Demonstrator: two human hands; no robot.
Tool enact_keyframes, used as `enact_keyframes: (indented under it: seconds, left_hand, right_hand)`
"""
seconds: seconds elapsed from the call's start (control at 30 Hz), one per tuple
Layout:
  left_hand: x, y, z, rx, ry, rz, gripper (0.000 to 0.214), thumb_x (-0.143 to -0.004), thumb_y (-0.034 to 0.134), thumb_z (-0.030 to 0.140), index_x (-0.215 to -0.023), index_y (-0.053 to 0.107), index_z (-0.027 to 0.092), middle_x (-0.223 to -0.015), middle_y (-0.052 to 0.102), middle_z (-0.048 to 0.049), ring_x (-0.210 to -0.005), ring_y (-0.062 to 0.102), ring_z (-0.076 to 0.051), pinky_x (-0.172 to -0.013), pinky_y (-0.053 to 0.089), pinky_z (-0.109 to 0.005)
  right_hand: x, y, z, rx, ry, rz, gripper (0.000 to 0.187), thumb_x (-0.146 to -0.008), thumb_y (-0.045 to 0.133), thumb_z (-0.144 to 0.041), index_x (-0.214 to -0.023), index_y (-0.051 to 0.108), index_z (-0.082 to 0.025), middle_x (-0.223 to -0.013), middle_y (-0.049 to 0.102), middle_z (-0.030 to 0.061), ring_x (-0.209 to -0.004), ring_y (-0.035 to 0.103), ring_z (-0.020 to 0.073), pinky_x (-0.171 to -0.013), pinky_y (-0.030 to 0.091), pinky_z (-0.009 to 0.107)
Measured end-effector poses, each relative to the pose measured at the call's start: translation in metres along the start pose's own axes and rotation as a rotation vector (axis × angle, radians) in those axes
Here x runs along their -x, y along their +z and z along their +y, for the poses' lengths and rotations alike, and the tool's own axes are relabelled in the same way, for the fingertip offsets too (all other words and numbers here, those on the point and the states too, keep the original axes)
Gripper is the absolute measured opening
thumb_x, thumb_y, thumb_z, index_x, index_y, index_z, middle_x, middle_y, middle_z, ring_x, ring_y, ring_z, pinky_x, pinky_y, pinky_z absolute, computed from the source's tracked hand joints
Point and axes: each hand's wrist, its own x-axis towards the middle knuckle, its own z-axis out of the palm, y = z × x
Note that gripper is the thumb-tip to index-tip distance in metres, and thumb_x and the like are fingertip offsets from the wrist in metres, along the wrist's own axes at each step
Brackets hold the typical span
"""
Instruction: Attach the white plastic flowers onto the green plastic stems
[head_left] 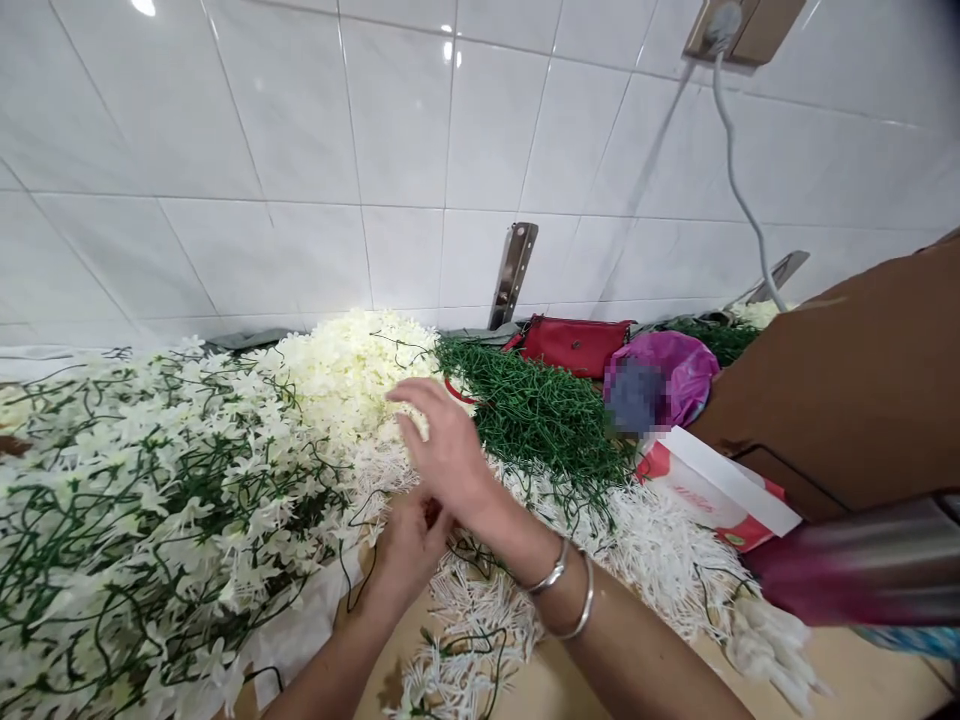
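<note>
The right hand (pixel 446 440) arches, fingers spread, before cream petals (pixel 367 350); the left hand (pixel 405 545) curls nearer, its grip hidden. Green sprigs (pixel 555 420) lie right, probably sorted for reach.

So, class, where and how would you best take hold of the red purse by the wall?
Grip the red purse by its top edge, probably from above: that long edge shows, while green stems crowd its lower front and the tiled wall stands behind.
</note>
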Motion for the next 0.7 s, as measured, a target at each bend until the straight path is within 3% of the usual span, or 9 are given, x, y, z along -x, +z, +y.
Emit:
enact_keyframes:
  seconds: [0.13,0.23,0.33,0.43,0.57,0.7]
  left_hand:
    - [0.004,0.001,0.002,0.084,-0.059,-0.019,0.031,-0.083,0.071,0.045,-0.095,0.068,0.017,-0.080,0.071,-0.0037,-0.072,0.072,-0.018,-0.072,0.060,-0.031]
    - [0.005,0.003,0.002,0.102,-0.088,-0.020,0.032,-0.082,0.073,0.045,-0.095,0.068,0.016,-0.082,0.070,-0.0033,-0.073,0.072,-0.018,-0.075,0.061,-0.032]
    - [0.005,0.002,0.001,0.078,-0.094,-0.019,0.032,-0.084,0.072,0.045,-0.097,0.067,0.016,-0.081,0.070,-0.0039,-0.074,0.072,-0.018,-0.075,0.060,-0.032]
    - [0.005,0.001,0.000,0.040,-0.086,-0.016,0.033,-0.088,0.068,0.047,-0.098,0.068,0.015,-0.082,0.071,-0.0051,-0.074,0.072,-0.019,-0.074,0.059,-0.031]
    - [0.007,0.000,0.004,0.062,-0.090,-0.017,0.039,-0.091,0.064,0.054,-0.096,0.070,0.016,-0.081,0.072,-0.0051,-0.074,0.071,-0.019,-0.073,0.059,-0.031]
    - [0.009,-0.003,0.017,0.163,-0.138,-0.052,0.055,-0.096,0.048,0.066,-0.093,0.073,0.017,-0.086,0.075,-0.0076,-0.080,0.070,-0.021,-0.077,0.057,-0.032]
  right_hand:
    - [-0.005,-0.049,0.063,0.625,0.086,0.014,0.042,-0.094,0.044,0.003,-0.110,0.076,-0.019,-0.123,0.069,0.0144,-0.119,0.056,0.0304,-0.099,0.050,0.051]
    - [-0.007,-0.071,0.090,0.887,0.105,-0.077,0.028,-0.092,0.056,-0.002,-0.099,0.078,-0.017,-0.125,0.068,0.0176,-0.121,0.051,0.0354,-0.092,0.047,0.049]
    - [0.003,-0.080,0.095,0.897,0.078,-0.113,0.020,-0.092,0.061,-0.006,-0.088,0.077,-0.018,-0.123,0.070,0.0156,-0.121,0.051,0.0348,-0.091,0.044,0.047]
    - [0.026,-0.080,0.085,0.858,-0.039,-0.098,0.022,-0.098,0.055,-0.011,-0.093,0.075,-0.018,-0.110,0.073,0.0129,-0.109,0.056,0.0303,-0.087,0.044,0.044]
    - [0.063,-0.072,0.056,0.674,-0.175,-0.050,0.026,-0.103,0.047,-0.014,-0.100,0.073,-0.018,-0.087,0.072,0.0092,-0.083,0.060,0.0241,-0.078,0.044,0.039]
    - [0.094,-0.050,0.022,0.424,-0.266,-0.081,0.024,-0.104,0.050,-0.015,-0.110,0.071,-0.024,-0.093,0.076,0.0050,-0.084,0.065,0.0203,-0.075,0.046,0.036]
